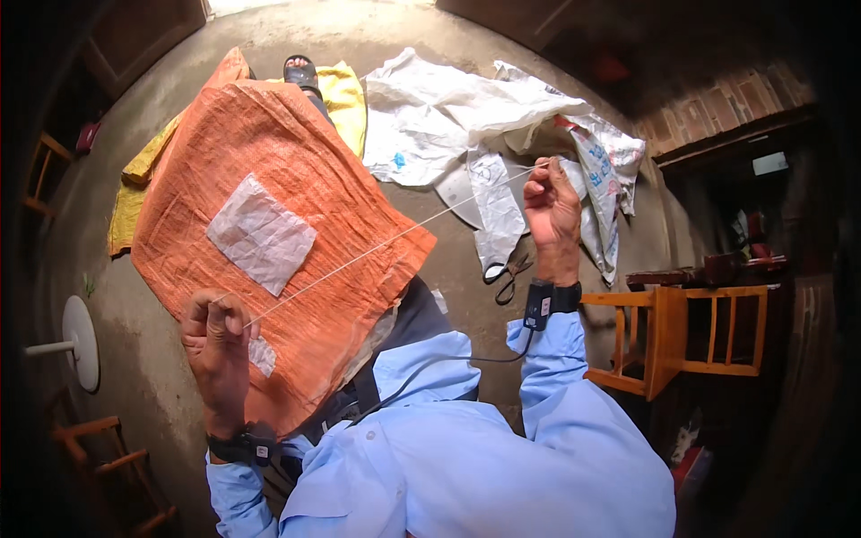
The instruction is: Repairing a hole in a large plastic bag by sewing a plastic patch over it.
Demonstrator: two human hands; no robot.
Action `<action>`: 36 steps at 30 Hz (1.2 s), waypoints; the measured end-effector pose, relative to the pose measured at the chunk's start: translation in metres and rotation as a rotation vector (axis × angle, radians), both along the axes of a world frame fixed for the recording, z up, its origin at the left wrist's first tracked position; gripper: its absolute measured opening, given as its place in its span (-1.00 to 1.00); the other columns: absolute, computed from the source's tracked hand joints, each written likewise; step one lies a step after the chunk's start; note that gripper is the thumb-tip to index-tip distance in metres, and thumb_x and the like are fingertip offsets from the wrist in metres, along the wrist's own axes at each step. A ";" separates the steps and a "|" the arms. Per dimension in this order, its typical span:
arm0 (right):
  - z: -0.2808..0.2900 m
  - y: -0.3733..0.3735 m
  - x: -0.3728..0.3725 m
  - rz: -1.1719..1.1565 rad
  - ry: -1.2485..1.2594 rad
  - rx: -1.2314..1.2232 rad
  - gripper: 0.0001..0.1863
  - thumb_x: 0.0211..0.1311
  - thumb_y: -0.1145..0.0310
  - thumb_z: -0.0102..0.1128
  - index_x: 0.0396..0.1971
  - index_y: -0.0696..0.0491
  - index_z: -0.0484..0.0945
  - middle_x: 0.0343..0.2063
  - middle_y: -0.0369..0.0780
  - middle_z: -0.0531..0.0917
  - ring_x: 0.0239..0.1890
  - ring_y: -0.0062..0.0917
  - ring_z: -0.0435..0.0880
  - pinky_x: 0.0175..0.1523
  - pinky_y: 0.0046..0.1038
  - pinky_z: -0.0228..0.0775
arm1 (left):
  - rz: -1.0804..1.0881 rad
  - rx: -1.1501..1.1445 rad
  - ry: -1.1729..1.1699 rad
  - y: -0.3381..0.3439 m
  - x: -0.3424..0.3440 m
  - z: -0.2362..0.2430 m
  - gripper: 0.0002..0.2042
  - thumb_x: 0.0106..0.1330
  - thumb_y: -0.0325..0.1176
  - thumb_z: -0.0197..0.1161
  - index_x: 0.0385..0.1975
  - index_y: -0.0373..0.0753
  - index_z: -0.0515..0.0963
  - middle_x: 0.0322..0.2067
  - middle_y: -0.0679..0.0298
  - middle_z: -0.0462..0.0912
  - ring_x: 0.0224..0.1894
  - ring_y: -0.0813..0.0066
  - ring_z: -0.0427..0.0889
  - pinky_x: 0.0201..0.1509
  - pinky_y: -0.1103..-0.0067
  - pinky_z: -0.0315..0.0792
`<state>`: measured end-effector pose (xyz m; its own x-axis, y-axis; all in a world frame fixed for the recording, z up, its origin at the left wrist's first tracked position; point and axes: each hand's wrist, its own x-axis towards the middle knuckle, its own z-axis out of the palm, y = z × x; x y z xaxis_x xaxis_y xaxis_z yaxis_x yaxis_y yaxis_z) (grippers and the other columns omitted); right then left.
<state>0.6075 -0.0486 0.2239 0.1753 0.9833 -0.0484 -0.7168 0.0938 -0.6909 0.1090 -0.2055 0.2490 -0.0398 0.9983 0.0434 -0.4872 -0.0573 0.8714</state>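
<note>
A thin white thread (386, 242) stretches taut between my two raised hands. My left hand (215, 336) pinches its lower end, above the near left part of an orange woven sack (341, 193). My right hand (552, 202) is lifted to the right, its fingertips closed on the other end. Across my lap and legs lies the sack, with a white patch (261, 233) on its middle and a smaller white patch (263, 356) close to my left hand. Whether a needle is in either hand is too small to tell.
White woven sacks (421, 108) lie on the floor ahead, with black-handled scissors (508, 276) at their near edge. Yellow sacking (345, 99) shows behind the orange one. A wooden chair (664, 341) lies at right; a round white stool (81, 343) is tipped over at left.
</note>
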 end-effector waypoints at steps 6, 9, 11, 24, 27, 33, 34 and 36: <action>-0.024 0.019 0.027 0.049 0.058 -0.006 -0.79 0.56 0.42 0.41 0.06 0.16 0.69 -0.07 -0.25 0.75 -0.17 -0.64 0.71 -0.20 -0.60 0.53 | 0.113 -0.067 0.038 0.001 0.008 0.002 -0.86 0.75 -0.31 0.20 0.01 -0.25 0.58 -0.35 0.38 0.59 -0.34 0.63 0.54 -0.23 0.60 0.43; -0.033 0.016 0.057 0.005 0.095 -0.046 -0.79 0.60 0.46 0.35 0.10 0.17 0.64 -0.05 -0.22 0.74 -0.16 -0.62 0.72 -0.22 -0.59 0.53 | 0.058 -0.089 -0.001 0.014 0.026 0.006 -0.86 0.74 -0.33 0.21 -0.01 -0.26 0.60 -0.38 0.35 0.65 -0.34 0.58 0.63 -0.22 0.61 0.49; -0.040 0.016 0.072 0.052 0.147 -0.026 -0.77 0.62 0.46 0.32 0.14 0.18 0.62 -0.06 -0.20 0.74 -0.15 -0.60 0.74 -0.19 -0.56 0.54 | 0.007 -0.102 0.005 0.013 0.027 0.004 -0.86 0.73 -0.33 0.22 0.00 -0.27 0.61 -0.35 0.32 0.67 -0.30 0.56 0.67 -0.19 0.58 0.53; 0.048 0.052 0.124 -0.268 -0.731 -0.015 -0.79 0.69 0.38 0.25 0.09 0.20 0.67 -0.22 -0.34 0.69 -0.27 -0.72 0.60 -0.16 -0.59 0.44 | -0.325 0.162 0.932 0.002 0.001 0.036 -0.71 0.44 -0.50 0.40 0.12 -0.37 0.68 0.15 -0.02 0.78 0.10 -0.01 0.82 0.20 0.30 0.69; 0.102 0.051 -0.006 -0.208 -1.308 0.008 -0.78 0.63 0.44 0.32 0.12 0.19 0.74 -0.16 -0.34 0.72 -0.21 -0.74 0.59 -0.12 -0.67 0.36 | -0.158 0.328 1.027 0.032 -0.009 0.041 -0.60 0.31 -0.65 0.44 0.16 -0.35 0.67 0.23 -0.03 0.74 0.18 0.03 0.81 0.25 0.29 0.68; 0.103 0.066 -0.228 0.539 -1.556 0.611 -0.84 0.35 0.64 0.45 -0.12 0.16 0.76 -0.11 -0.16 0.79 -0.13 -0.50 0.77 -0.06 -0.48 0.60 | 0.063 0.476 1.298 0.063 -0.012 0.021 -0.57 0.21 -0.65 0.45 0.13 -0.32 0.65 0.22 -0.02 0.73 0.33 -0.09 0.69 0.39 0.13 0.57; 0.094 0.074 -0.239 0.513 -1.587 0.647 -0.84 0.33 0.62 0.49 -0.13 0.14 0.77 -0.07 -0.16 0.80 -0.13 -0.45 0.79 -0.05 -0.44 0.62 | 0.142 0.410 1.312 0.059 -0.017 0.021 -0.60 0.22 -0.65 0.42 0.10 -0.33 0.66 0.17 -0.02 0.73 0.28 -0.07 0.70 0.36 0.14 0.58; 0.067 0.096 -0.234 0.329 -1.671 0.724 -0.83 0.30 0.59 0.52 -0.14 0.15 0.77 -0.04 -0.16 0.79 -0.12 -0.41 0.79 -0.06 -0.41 0.63 | 0.326 0.223 1.304 0.042 -0.038 0.014 -0.62 0.26 -0.62 0.39 0.11 -0.34 0.65 0.15 0.00 0.71 0.25 0.00 0.69 0.36 0.18 0.55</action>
